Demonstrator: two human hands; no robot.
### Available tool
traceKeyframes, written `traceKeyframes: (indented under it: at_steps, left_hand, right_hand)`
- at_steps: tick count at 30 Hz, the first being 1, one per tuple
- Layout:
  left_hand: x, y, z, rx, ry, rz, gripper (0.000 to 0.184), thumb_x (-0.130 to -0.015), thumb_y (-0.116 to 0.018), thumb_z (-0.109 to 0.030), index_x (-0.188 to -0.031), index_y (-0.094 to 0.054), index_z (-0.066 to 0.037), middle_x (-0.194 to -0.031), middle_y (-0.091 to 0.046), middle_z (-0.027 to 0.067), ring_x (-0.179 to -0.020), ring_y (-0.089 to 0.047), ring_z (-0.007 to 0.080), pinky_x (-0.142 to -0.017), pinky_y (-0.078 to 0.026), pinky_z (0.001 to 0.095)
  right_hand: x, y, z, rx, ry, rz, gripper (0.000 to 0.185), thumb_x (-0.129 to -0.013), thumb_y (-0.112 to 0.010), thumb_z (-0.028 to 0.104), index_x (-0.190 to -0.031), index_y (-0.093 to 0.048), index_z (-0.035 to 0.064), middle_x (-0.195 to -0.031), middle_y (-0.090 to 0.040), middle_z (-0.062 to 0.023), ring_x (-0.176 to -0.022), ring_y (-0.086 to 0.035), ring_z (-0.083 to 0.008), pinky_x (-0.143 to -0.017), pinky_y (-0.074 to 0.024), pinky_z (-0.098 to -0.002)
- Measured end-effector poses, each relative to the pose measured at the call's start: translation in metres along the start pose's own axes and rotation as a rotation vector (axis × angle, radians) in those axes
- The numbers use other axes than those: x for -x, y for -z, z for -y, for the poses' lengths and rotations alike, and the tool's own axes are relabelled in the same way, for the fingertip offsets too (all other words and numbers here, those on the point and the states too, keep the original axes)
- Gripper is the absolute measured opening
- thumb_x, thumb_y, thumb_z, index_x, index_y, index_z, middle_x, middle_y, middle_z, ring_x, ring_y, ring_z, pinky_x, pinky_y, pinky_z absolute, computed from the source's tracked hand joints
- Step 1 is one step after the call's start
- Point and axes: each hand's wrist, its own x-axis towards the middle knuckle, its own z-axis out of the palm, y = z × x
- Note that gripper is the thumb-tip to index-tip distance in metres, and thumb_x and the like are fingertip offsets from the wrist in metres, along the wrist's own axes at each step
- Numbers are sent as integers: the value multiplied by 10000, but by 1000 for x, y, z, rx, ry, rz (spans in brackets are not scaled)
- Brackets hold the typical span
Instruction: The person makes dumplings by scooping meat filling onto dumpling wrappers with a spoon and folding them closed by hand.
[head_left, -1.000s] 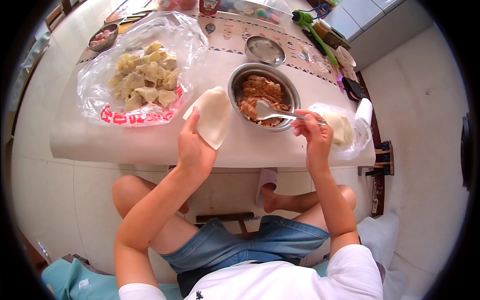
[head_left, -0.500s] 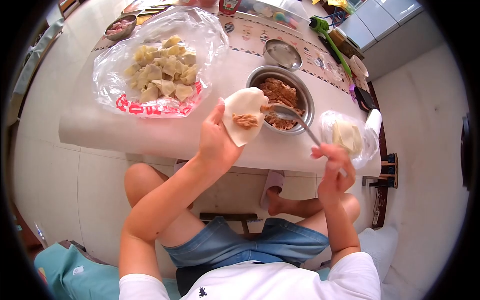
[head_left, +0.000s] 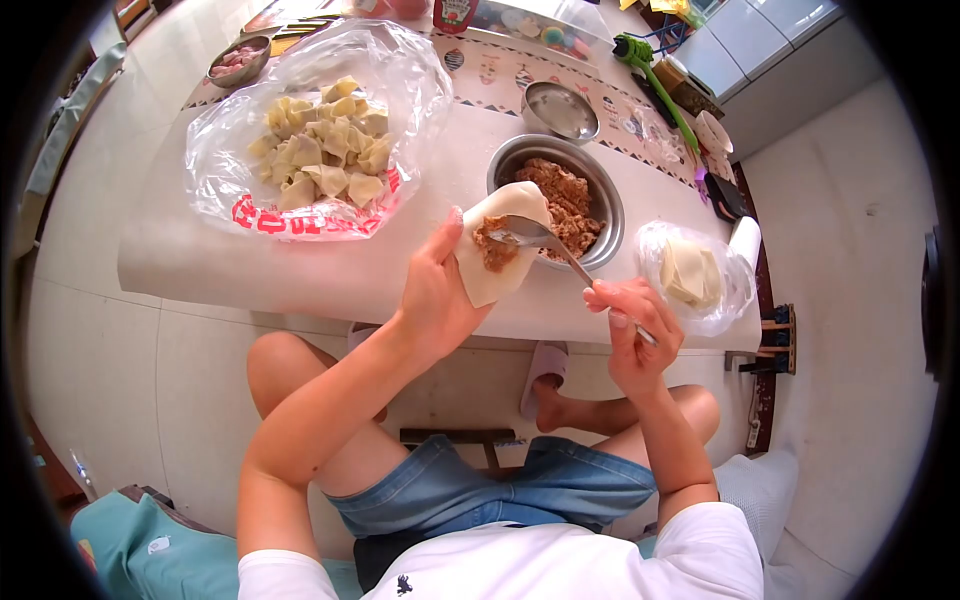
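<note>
On my left hand lies a pale dumpling wrapper, held from below with the thumb at its left edge. Brown meat filling is spread near the wrapper's middle. My right hand is closed around the handle of a metal spoon, whose bowl touches the filling. Just behind the wrapper stands a metal bowl of minced meat, partly covered by the wrapper. A stack of wrappers sits in a clear plastic bag to the right of my right hand.
Folded dumplings are heaped on a clear plastic bag at the table's left. A smaller metal bowl stands behind the meat bowl. Pinkish meat fills another bowl at the far left. A green-handled object lies at the back right.
The spoon has moved left from above the meat bowl onto the wrapper, and my right hand came with it. The filling is now more spread out. My left hand has shifted slightly right.
</note>
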Motion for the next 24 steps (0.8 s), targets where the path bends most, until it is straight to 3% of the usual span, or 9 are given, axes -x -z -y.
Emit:
traceKeyframes:
  at_steps: [3,6,9,12,16,19,24]
  left_hand:
    - [1,4,1,-5,-8,-27,454,-982,-238,-334,-1273,-385,-18,-1234,-482,109,-1167,-454,227,-1010,-341,385]
    - [-3,6,2,-25,-63,-123,446,-980,-245,-325,-1274,-386,-21,-1246,-477,104,-1176,-449,225,-1010,-342,379]
    - [-6,6,2,-20,-97,-142,434,-978,-257,-311,-1274,-388,-22,-1253,-476,102,-1177,-451,223,-1009,-346,376]
    - [-4,7,2,12,-97,-146,425,-976,-267,-297,-1276,-387,-21,-1253,-477,102,-1175,-454,223,-1009,-347,376]
    - [-2,6,-1,31,-101,-136,428,-975,-272,-301,-1279,-385,-21,-1256,-478,103,-1169,-461,225,-1010,-348,374]
    - [0,3,2,-55,-53,-140,453,-976,-266,-329,-1284,-383,-18,-1266,-473,103,-1185,-445,223,-1023,-329,365]
    - [4,-12,7,-165,39,-113,491,-981,-209,-345,-1327,-345,-24,-1299,-453,97,-1216,-413,236,-1038,-311,373]
  right_hand:
    - [3,-1,-1,120,116,46,205,-803,-544,-50,-992,-618,-22,-844,-657,-120,-680,-618,-229,-596,-492,-270]
    - [4,-1,-12,343,145,0,172,-825,-545,-20,-975,-628,-21,-840,-659,-121,-668,-612,-182,-578,-483,-251]
    - [-7,-4,-35,2,-581,-231,152,-861,-525,40,-937,-642,-21,-756,-657,-110,-634,-601,-119,-551,-468,-234]
    - [-8,3,-62,-77,-765,-172,206,-902,-501,120,-907,-650,-22,-667,-645,-81,-598,-585,-75,-534,-454,-219]
    - [-19,31,-42,247,-629,-175,274,-922,-503,201,-896,-645,-32,-651,-637,-61,-582,-582,-82,-543,-458,-203]
    - [-22,34,-9,-36,-518,-364,260,-925,-485,172,-921,-631,-44,-700,-642,-82,-604,-591,-104,-559,-471,-216]
    - [-11,1,19,-311,-541,-256,224,-924,-476,115,-966,-616,-53,-773,-645,-109,-625,-602,-129,-572,-482,-232]
